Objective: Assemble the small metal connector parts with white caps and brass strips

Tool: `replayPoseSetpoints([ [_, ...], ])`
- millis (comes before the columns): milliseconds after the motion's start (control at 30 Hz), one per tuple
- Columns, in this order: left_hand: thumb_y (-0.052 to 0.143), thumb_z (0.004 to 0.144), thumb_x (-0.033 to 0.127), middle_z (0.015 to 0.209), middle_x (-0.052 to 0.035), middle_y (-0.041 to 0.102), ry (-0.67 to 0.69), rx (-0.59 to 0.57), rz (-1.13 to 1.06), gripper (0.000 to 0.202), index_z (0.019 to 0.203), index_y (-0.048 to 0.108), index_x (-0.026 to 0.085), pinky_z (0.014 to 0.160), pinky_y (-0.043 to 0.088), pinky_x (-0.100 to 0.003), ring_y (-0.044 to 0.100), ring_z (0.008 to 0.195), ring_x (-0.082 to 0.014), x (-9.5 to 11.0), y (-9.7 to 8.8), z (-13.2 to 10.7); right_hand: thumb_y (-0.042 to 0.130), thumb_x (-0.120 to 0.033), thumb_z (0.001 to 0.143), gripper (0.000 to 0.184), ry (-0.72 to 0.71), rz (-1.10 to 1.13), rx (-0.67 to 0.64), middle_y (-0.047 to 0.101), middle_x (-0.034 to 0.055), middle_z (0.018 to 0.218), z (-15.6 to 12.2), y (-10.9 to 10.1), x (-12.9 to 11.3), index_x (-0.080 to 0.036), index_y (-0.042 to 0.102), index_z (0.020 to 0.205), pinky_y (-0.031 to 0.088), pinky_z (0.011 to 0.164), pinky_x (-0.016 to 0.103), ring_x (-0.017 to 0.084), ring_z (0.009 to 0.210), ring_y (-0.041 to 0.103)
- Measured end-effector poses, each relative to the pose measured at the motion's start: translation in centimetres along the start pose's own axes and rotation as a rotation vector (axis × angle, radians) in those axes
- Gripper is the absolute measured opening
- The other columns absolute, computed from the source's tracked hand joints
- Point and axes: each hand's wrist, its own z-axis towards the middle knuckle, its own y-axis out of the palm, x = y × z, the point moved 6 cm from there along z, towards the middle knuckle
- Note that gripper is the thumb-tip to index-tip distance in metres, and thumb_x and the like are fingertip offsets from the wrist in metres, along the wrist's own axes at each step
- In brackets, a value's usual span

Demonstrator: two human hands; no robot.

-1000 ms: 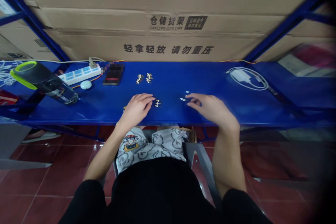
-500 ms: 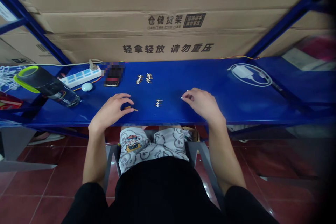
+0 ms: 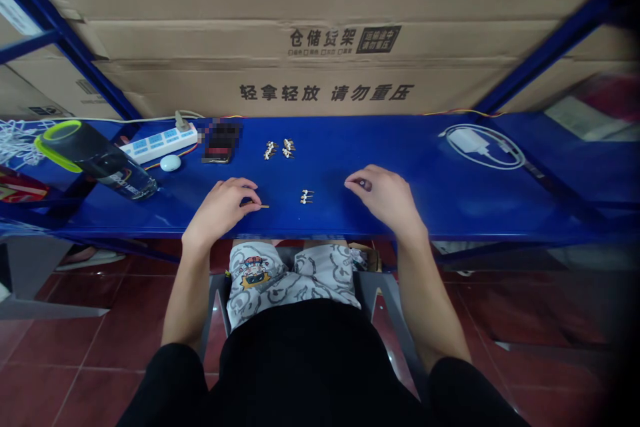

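My left hand [image 3: 227, 207] is over the front of the blue table, its thumb and fingers closed on a thin brown stick [image 3: 265, 206] whose end juts out to the right. Across from it, my right hand [image 3: 383, 192] is held in a pinch. Whatever its fingertips hold is hidden or too small to name; a small dark spot shows within the curled fingers. Between the hands lies a short column of small white pieces with thin brown stems [image 3: 307, 197]. Farther back are two little clusters of similar white-and-brown pieces [image 3: 271, 149], [image 3: 289, 148], side by side.
A dark bottle with a lime-green loop [image 3: 100, 160] leans at the left, near a white power strip [image 3: 161, 143], a pale round object [image 3: 171, 163] and a phone-like dark item [image 3: 221, 143]. A coiled white charger cable [image 3: 483, 145] lies right. Cardboard [image 3: 320, 73] stands behind.
My left thumb and fingers have come together on the brown stick. My right fingertips have closed tighter, and the white bit at them no longer shows. The view has shifted slightly.
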Motion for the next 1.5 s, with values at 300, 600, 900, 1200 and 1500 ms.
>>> replayPoseSetpoints([
  [300, 0.060, 0.102, 0.034, 0.112, -0.0019, 0.073, 0.164, 0.212, -0.191, 0.015, 0.100, 0.071, 0.024, 0.098, 0.046, -0.040, 0.066, 0.105, -0.0212, 3.7, 0.3, 1.6, 0.067, -0.033, 0.095, 0.012, -0.275, 0.605, 0.002, 0.079, -0.0002, 0.099, -0.8, 1.0, -6.9, -0.028, 0.078, 0.099, 0.055, 0.081, 0.035, 0.019, 0.086, 0.073],
  [600, 0.060, 0.102, 0.029, 0.101, -0.0022, 0.073, 0.203, 0.359, -0.452, 0.011, 0.101, 0.069, 0.022, 0.091, 0.048, -0.034, 0.066, 0.096, -0.0187, 5.6, 0.9, 2.2, 0.077, -0.034, 0.087, 0.009, -0.119, 0.893, 0.087, 0.080, -0.0007, 0.095, -0.7, 3.2, -6.3, -0.028, 0.080, 0.094, 0.059, 0.086, 0.037, 0.020, 0.088, 0.075],
  [900, 0.058, 0.103, 0.031, 0.095, -0.0010, 0.072, 0.192, 0.380, -0.598, 0.015, 0.098, 0.069, 0.022, 0.085, 0.050, -0.029, 0.067, 0.090, -0.0158, 6.3, 1.9, 2.3, 0.089, -0.030, 0.073, 0.015, 0.060, 1.306, -0.137, 0.079, 0.0003, 0.081, -0.3, 4.6, -5.2, -0.026, 0.081, 0.084, 0.062, 0.077, 0.036, 0.018, 0.075, 0.074],
  [1200, 0.056, 0.104, 0.035, 0.096, -0.0030, 0.072, 0.217, 0.360, -0.572, 0.019, 0.100, 0.069, 0.022, 0.086, 0.051, -0.032, 0.066, 0.091, -0.0175, 6.5, 2.3, 2.4, 0.089, -0.032, 0.074, 0.018, 0.117, 1.364, -0.332, 0.079, 0.0025, 0.086, -0.4, 5.1, -4.8, -0.024, 0.081, 0.088, 0.061, 0.080, 0.035, 0.017, 0.077, 0.073],
  [1500, 0.060, 0.103, 0.033, 0.095, -0.0027, 0.073, 0.251, 0.357, -0.580, 0.016, 0.099, 0.070, 0.021, 0.085, 0.051, -0.031, 0.066, 0.089, -0.0169, 6.5, 2.5, 2.6, 0.088, -0.032, 0.075, 0.022, 0.120, 1.384, -0.360, 0.079, 0.0035, 0.086, -0.4, 5.2, -4.9, -0.024, 0.081, 0.094, 0.059, 0.078, 0.032, 0.016, 0.079, 0.073],
])
